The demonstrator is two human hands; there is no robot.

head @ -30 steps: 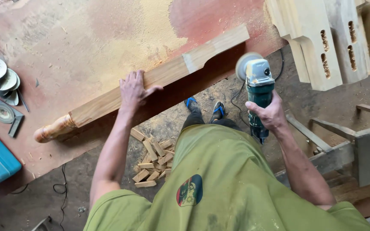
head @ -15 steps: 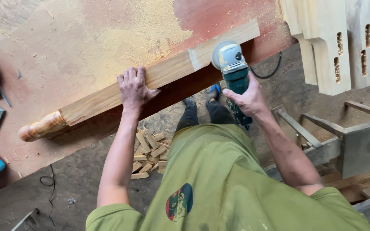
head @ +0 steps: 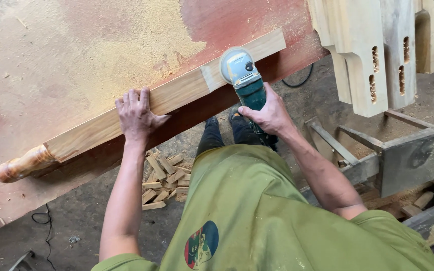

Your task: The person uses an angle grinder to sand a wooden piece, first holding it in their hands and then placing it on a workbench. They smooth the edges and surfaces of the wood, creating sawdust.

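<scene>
A long wooden post with a rounded turned end at the left lies slantwise along the near edge of a red, sawdust-covered table. My left hand presses flat on the post near its middle. My right hand grips the green body of an angle grinder. The grinder's grey head and disc rest on the post where darker wood meets a paler section.
Pale carved wooden pieces with slots stand at the upper right. A metal frame sits to the right of my legs. Several small wood offcuts lie on the dirt floor below the table. A black cable trails under the table edge.
My right hand has brought the grinder left and up from beside the table onto the post. My left hand has stayed flat on the post. The view has shifted right.
</scene>
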